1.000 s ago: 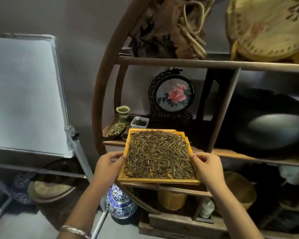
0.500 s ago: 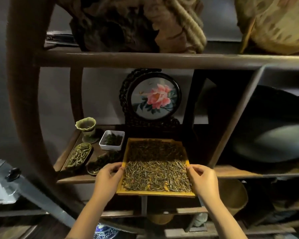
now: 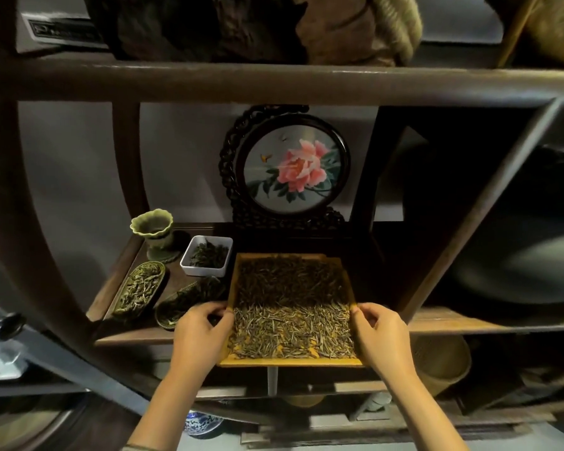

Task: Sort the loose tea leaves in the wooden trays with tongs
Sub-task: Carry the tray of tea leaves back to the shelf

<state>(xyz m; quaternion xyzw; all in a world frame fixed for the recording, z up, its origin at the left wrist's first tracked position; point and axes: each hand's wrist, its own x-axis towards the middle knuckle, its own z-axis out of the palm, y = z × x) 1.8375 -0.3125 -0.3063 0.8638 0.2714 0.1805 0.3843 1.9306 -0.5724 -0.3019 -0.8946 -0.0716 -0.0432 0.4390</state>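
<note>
Wooden tray point(image 3: 292, 362) of loose tea leaves point(image 3: 293, 317), far half on the dark shelf point(image 3: 134, 335), near half overhanging. My left hand point(image 3: 201, 333) and right hand point(image 3: 383, 333) gripped its opposite side rims. Since half a second earlier, the tray had slid farther in, beside the white dish point(image 3: 207, 260).

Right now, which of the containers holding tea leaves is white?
The small rectangular dish, behind the left hand. The wooden tray is yellow; the two oval dishes are dark green.
</note>
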